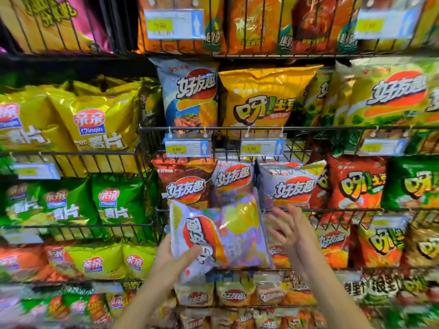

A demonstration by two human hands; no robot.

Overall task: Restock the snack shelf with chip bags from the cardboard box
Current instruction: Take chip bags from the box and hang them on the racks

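While both bare forearms reach up from the bottom of the view, the left hand point(174, 258) grips a pale lavender chip bag point(237, 233) by its lower left corner. Its thumb is clamped across the front, and the other fingers are hidden behind the bag. That bag is turned sideways, its red logo running up and down. It is held in front of the wire shelf point(344, 210) in the middle bay and overlaps the front rail.

Just to its right, the right hand point(291, 230) is raised with its fingers spread apart, holding nothing; whether they touch the bag's edge I cannot tell.

Behind the held bag, on that shelf, stand 2 matching pale bags point(288, 186). A dark brown bag point(184, 184) stands to their left and a red bag point(354, 184) to their right. Above them, 2 price tags point(186, 148) reading 9.90 hang from the rail of the next shelf up. On that shelf a blue bag point(190, 96) and a yellow bag point(263, 98) stand side by side.

The left bay holds gold bags point(95, 119) over green bags point(116, 200). Orange bags point(251, 27) fill the topmost row.
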